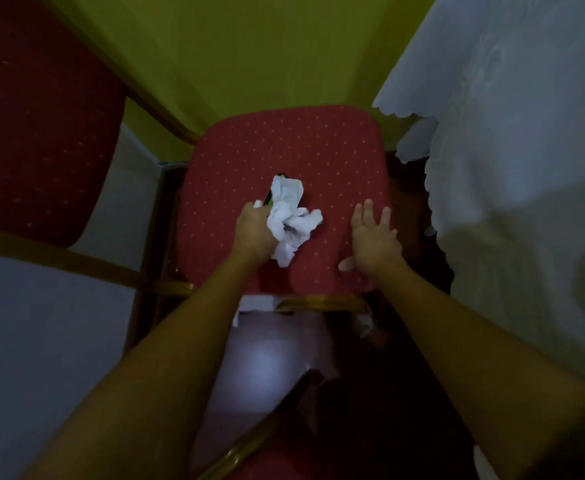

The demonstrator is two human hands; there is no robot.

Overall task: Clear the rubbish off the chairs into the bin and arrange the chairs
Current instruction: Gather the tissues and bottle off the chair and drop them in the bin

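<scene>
A red dotted chair seat point(301, 150) with a gold frame lies below me in the middle of the view. Crumpled white paper point(292, 220) rests on the seat's left half, with a small dark and green item partly hidden under its far edge. My left hand point(254, 230) is closed on the paper's left side. My right hand point(370, 237) hovers flat over the right half of the seat, fingers spread, holding nothing. A small scrap of white paper point(363, 323) lies below the seat's front rail.
A second red chair back point(38, 116) stands at the left with gold legs. A white scalloped tablecloth point(509, 150) hangs at the right. A yellow-green wall point(249, 46) is behind the seat. A gold chair rail point(266, 434) crosses the bottom.
</scene>
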